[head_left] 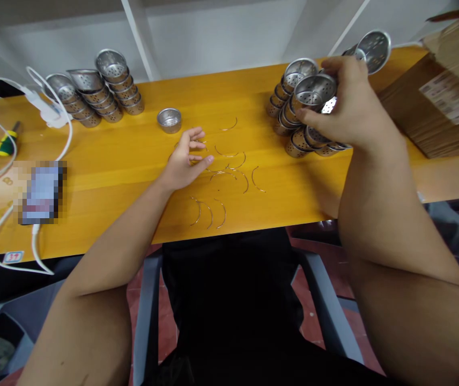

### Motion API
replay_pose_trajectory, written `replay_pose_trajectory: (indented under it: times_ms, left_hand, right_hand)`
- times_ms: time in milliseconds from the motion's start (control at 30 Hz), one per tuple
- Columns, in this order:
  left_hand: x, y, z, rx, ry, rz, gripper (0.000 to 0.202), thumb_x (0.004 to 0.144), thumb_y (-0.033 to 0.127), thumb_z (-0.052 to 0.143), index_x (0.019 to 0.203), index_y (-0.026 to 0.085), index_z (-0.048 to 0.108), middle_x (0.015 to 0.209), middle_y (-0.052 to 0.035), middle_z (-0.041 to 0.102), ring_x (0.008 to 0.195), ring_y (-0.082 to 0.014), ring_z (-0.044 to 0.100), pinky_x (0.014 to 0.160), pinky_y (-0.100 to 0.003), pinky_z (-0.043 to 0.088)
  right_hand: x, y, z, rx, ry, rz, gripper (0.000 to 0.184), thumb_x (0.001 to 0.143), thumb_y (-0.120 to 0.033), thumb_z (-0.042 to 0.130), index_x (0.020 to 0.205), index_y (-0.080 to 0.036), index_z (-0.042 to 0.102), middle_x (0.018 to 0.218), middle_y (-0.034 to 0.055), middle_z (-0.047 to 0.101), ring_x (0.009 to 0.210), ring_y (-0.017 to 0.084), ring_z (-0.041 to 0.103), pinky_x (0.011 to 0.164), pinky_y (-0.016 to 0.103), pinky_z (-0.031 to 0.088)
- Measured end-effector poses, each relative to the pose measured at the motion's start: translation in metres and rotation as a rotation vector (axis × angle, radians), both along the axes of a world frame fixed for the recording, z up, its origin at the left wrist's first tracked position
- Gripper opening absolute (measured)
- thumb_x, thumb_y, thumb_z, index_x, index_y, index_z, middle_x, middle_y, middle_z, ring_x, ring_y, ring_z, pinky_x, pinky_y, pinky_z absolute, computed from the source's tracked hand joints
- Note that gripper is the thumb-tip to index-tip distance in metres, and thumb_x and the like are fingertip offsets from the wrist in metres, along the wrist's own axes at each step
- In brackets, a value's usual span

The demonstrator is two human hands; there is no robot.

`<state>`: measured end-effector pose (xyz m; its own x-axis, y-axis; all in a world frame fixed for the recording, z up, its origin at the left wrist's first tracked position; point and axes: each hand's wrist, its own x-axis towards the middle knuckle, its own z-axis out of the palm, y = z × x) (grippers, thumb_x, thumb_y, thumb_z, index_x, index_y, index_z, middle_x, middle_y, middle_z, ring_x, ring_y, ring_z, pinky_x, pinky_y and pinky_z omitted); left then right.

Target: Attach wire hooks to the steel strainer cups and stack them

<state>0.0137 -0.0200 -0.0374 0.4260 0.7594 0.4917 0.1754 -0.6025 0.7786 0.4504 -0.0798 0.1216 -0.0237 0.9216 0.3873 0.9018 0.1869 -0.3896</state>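
Note:
My right hand (352, 104) has its thumb and fingers around the rim of a perforated metal cup (313, 92) on the right-hand group of stacked cups (281, 99). Whether that cup is lifted off its stack I cannot tell. My left hand (185, 161) hovers over or rests on the table, fingers loosely bent and apart, with nothing visible in it. Around and below it lie several thin curved wires (223, 213), some partly covered by the hand. A single small metal cup (169, 121) stands just beyond my left fingers.
More stacked perforated cups (123, 86) stand at the back left. A phone (42, 193) with a white cable, a white plug (52, 113) and a yellow-green screwdriver (7, 142) lie left. A cardboard box (434, 102) is at the right, on the yellow table (112, 161).

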Motion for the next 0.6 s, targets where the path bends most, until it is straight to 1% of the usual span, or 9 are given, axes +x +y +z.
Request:
replay_pose_trajectory:
  times_ms: [100, 167, 267, 300, 333, 367, 433, 500, 600]
  left_hand:
    - [-0.001, 0.0, 0.001, -0.022, -0.008, -0.015, 0.089, 0.108, 0.053, 0.095, 0.183, 0.032, 0.051, 0.181, -0.0202, 0.071, 0.15, -0.03, 0.083, 0.105, -0.036, 0.081]
    - [-0.003, 0.0, 0.003, -0.043, -0.007, -0.023, 0.09, 0.109, 0.06, 0.095, 0.182, 0.033, 0.051, 0.182, -0.0202, 0.071, 0.15, -0.0316, 0.083, 0.107, -0.039, 0.082]
    - [-0.003, -0.004, 0.007, -0.059, -0.018, -0.041, 0.09, 0.11, 0.073, 0.095, 0.181, 0.039, 0.052, 0.181, -0.0187, 0.071, 0.152, -0.0344, 0.084, 0.109, -0.046, 0.083]
    - [-0.003, -0.006, 0.008, -0.059, -0.018, -0.047, 0.087, 0.11, 0.076, 0.095, 0.179, 0.041, 0.055, 0.181, -0.0177, 0.071, 0.153, -0.0351, 0.084, 0.108, -0.048, 0.083]
    - [-0.003, -0.007, 0.01, -0.057, -0.012, -0.053, 0.083, 0.11, 0.079, 0.094, 0.176, 0.042, 0.058, 0.18, -0.0168, 0.072, 0.153, -0.0355, 0.085, 0.107, -0.049, 0.083]
    - [-0.003, -0.009, 0.012, -0.047, 0.007, -0.051, 0.079, 0.111, 0.081, 0.091, 0.173, 0.042, 0.062, 0.179, -0.0162, 0.073, 0.152, -0.0354, 0.085, 0.107, -0.049, 0.084]
    - [-0.004, -0.008, 0.018, -0.005, 0.062, -0.032, 0.072, 0.114, 0.085, 0.086, 0.167, 0.039, 0.069, 0.176, -0.0161, 0.074, 0.149, -0.0349, 0.087, 0.111, -0.052, 0.083]
    - [-0.01, 0.0, 0.023, 0.062, 0.113, 0.013, 0.072, 0.114, 0.085, 0.086, 0.165, 0.036, 0.075, 0.179, -0.0167, 0.075, 0.157, -0.0374, 0.084, 0.128, -0.06, 0.078]
    - [-0.03, 0.026, 0.025, 0.149, 0.165, 0.147, 0.079, 0.107, 0.085, 0.096, 0.167, 0.037, 0.077, 0.194, -0.015, 0.069, 0.188, -0.0451, 0.059, 0.161, -0.074, 0.049]
  right_hand:
    - [0.011, 0.005, -0.011, 0.086, -0.009, 0.044, 0.112, 0.086, -0.018, 0.104, 0.188, -0.017, 0.06, 0.184, 0.0306, 0.061, 0.17, 0.036, 0.066, 0.153, 0.048, 0.05]
    - [0.014, 0.009, -0.016, 0.237, -0.016, 0.105, 0.107, 0.088, -0.032, 0.104, 0.186, -0.019, 0.064, 0.181, 0.0318, 0.063, 0.168, 0.041, 0.067, 0.15, 0.057, 0.054]
    - [-0.004, 0.01, -0.016, 0.626, 0.005, 0.265, 0.078, 0.107, -0.059, 0.088, 0.172, -0.016, 0.079, 0.162, 0.0329, 0.075, 0.157, 0.05, 0.074, 0.134, 0.071, 0.064]
    - [-0.017, 0.008, -0.015, 0.746, 0.022, 0.31, 0.068, 0.115, -0.062, 0.081, 0.166, -0.016, 0.083, 0.154, 0.0319, 0.079, 0.15, 0.049, 0.077, 0.128, 0.071, 0.066]
    - [-0.033, 0.005, -0.013, 0.813, 0.04, 0.33, 0.056, 0.121, -0.057, 0.075, 0.16, -0.017, 0.086, 0.148, 0.0295, 0.082, 0.146, 0.047, 0.079, 0.125, 0.07, 0.067]
    - [-0.049, 0.001, -0.012, 0.82, 0.038, 0.366, 0.047, 0.124, -0.05, 0.075, 0.158, -0.019, 0.087, 0.146, 0.0279, 0.084, 0.144, 0.045, 0.081, 0.125, 0.068, 0.066]
    - [-0.084, -0.005, -0.013, 0.755, 0.077, 0.459, 0.037, 0.125, -0.046, 0.073, 0.152, -0.024, 0.087, 0.143, 0.0248, 0.086, 0.14, 0.043, 0.083, 0.124, 0.068, 0.067]
    - [-0.114, -0.006, -0.018, 0.488, 0.091, 0.511, 0.035, 0.127, -0.051, 0.07, 0.153, -0.033, 0.084, 0.151, 0.0197, 0.084, 0.146, 0.045, 0.08, 0.131, 0.07, 0.066]
    - [-0.145, 0.003, -0.028, 0.09, 0.033, 0.596, 0.039, 0.126, -0.056, 0.073, 0.157, -0.035, 0.083, 0.159, 0.0175, 0.081, 0.154, 0.048, 0.076, 0.139, 0.072, 0.063]
